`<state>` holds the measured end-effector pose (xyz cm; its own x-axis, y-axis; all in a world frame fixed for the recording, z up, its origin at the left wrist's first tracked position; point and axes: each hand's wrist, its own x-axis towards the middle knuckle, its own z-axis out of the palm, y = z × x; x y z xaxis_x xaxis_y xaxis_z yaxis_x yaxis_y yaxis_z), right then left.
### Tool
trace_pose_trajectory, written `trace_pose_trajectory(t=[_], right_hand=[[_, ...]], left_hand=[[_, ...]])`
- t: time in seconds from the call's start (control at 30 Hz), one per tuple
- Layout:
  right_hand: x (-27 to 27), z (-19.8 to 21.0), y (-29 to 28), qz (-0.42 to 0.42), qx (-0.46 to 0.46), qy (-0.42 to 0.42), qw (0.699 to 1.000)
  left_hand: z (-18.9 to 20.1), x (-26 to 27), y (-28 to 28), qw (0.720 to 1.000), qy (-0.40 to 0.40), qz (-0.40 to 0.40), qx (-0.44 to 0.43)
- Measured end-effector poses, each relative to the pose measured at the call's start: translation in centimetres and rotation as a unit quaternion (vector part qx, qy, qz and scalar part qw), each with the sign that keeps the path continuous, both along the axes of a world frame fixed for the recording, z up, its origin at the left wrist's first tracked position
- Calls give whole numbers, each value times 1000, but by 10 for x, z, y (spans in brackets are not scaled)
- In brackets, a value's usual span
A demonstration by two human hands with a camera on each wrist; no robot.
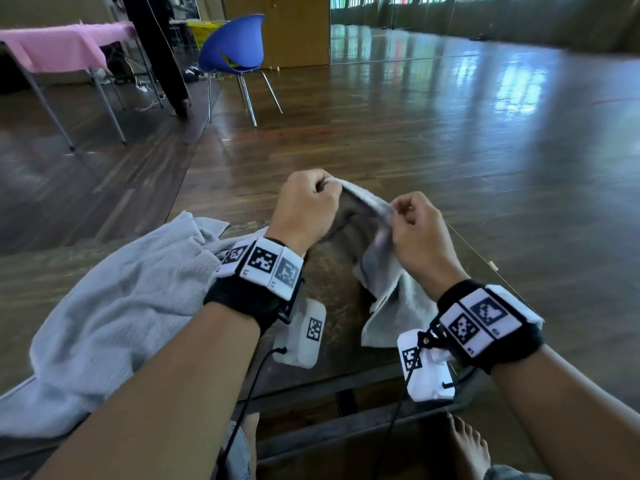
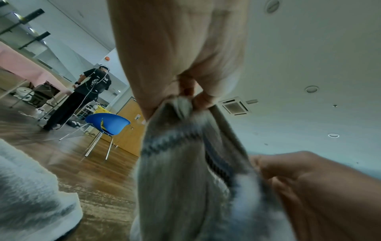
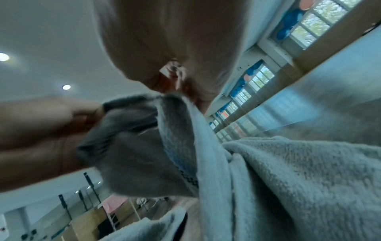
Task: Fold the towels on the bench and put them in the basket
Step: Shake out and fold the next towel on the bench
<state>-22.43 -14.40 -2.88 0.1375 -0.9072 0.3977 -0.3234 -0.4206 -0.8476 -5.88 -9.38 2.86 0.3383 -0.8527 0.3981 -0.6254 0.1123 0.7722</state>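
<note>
A second grey towel (image 1: 114, 306) is lying crumpled on the bench (image 1: 332, 327) at the left. The left hand (image 1: 304, 209) and right hand (image 1: 420, 233) are each pinching the top edge of a small grey towel (image 1: 391, 289), holding it above the bench, hands close together.

Fluffy terry-cloth towel (image 1: 391, 292); worn matt wood bench (image 1: 332, 306); glossy wood floor (image 1: 450, 133)

A blue chair (image 1: 235, 46) stands on the shiny wood floor (image 1: 433, 133). Behind it is a yellow crate (image 1: 202, 32). To the left is a table (image 1: 104, 84) with a pink cloth (image 1: 65, 43) over it. A person in black (image 2: 82, 97) stands beside that table. A wooden door (image 1: 294, 29) is behind the chair.
</note>
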Motion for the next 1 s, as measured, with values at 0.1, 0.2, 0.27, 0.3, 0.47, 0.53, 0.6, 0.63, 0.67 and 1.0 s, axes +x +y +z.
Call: trace_pose_trajectory(t=[0.1,0.2,0.27,0.3,0.47,0.53,0.6,0.63,0.67,1.0], right_hand=[[-8,12,-7,17,-22,-39,999],[-20,18,-7,81,-17,47,995],[-29,15,-5,98,-60,181,977],[-33,12,-4,104,-81,224,966],[-49,5,-8,65,-114,244,961],[-55,7,-12,38,-109,240,964],[-58,7,-13,24,-96,242,965],[-59,7,-12,25,-92,243,965],[-59,6,-11,27,-88,241,966],[-91,4,-24,-24,-24,252,967]], left_hand=[[2,8,1,999,-14,31,6],[4,15,5,997,-66,18,-24],[3,19,7,995,-96,-4,-38],[1,21,7,993,-112,-5,-44],[-14,40,6,983,-172,44,-44],[-19,47,6,980,-199,27,-5],[-25,49,6,972,-230,-4,42],[-28,50,6,969,-238,-17,65],[-29,51,6,966,-241,-28,85],[-46,66,2,977,-172,67,109]])
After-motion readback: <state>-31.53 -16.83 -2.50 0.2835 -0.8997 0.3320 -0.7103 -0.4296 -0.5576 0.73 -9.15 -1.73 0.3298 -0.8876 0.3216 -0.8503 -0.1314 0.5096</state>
